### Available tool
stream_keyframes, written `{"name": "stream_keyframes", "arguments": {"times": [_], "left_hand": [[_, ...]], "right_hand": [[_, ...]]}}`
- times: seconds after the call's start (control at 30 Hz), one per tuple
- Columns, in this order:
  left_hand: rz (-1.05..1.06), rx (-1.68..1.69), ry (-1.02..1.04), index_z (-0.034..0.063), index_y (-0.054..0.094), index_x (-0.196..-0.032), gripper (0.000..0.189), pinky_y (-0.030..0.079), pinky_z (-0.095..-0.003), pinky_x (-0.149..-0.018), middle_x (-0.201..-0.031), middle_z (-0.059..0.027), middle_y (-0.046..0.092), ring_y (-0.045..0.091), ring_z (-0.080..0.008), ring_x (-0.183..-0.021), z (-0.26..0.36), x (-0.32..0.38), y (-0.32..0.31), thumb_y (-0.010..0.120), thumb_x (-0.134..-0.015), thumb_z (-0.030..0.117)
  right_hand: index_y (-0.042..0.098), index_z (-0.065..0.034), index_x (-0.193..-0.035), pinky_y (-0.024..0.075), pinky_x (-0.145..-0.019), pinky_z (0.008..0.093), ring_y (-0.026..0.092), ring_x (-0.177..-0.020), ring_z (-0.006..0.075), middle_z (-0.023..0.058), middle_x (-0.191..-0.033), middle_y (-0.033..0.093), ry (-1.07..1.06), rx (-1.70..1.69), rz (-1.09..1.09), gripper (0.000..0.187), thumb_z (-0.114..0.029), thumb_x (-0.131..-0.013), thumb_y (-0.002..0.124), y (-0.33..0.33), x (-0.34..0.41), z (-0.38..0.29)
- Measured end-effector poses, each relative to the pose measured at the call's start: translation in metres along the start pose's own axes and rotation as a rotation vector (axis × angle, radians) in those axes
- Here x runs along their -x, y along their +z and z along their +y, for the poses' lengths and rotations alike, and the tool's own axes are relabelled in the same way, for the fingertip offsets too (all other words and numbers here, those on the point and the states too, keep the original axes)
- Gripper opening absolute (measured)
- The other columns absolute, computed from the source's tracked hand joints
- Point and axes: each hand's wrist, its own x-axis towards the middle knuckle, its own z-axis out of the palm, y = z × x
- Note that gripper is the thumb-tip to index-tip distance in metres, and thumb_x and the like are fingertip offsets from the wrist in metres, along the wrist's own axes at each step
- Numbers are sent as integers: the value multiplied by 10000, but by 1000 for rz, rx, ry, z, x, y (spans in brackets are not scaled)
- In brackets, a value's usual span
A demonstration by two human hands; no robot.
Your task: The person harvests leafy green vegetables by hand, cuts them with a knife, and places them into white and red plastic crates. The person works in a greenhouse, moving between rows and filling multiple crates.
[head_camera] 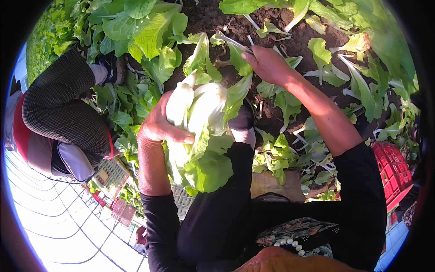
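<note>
My left hand is closed around heads of a leafy green vegetable, their thick white bases turned up and the leaves hanging toward my lap. My right hand grips a knife with a narrow metal blade, which points up and left over the soil, apart from the held heads. Uncut leafy plants stand just beyond my left hand. Loose trimmed leaves lie on the brown soil around and to the right of my right hand.
At the left a person in checked trousers squats or sits close by. Red plastic crates stand at the right. Pale crates are at lower left, one beside my leg. My shoe is on the soil between my arms.
</note>
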Motion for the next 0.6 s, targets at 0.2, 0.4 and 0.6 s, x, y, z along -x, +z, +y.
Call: {"name": "stream_keyframes", "arguments": {"times": [0.2, 0.4, 0.6], "left_hand": [[546, -1237, -122, 68, 243, -1474, 1049, 462, -379, -947, -1150, -225, 618, 621, -322, -1023, 71, -73, -56, 746, -554, 84], [684, -1396, -405, 62, 225, -1462, 1052, 475, -417, -901, -1127, -256, 621, 621, -373, -1024, 73, -121, -109, 763, -566, 172], [646, -1530, -392, 57, 459, -1255, 673, 480, -450, -872, -1055, -222, 648, 621, -376, -1010, 51, -124, -124, 693, -639, 195]], "right_hand": [[593, 44, -861, 501, -642, 479, 637, -687, 385, 231, -732, 626, -166, 95, 192, 214, -167, -856, 561, -6, -83, -34], [656, 42, -845, 538, -688, 444, 673, -756, 379, 217, -794, 672, 19, 62, 133, 170, -87, -754, 595, 6, -153, -69], [629, 41, -880, 509, -741, 482, 646, -827, 408, 247, -856, 657, -19, 95, 129, 193, -65, -753, 531, 14, -184, -73]]}}
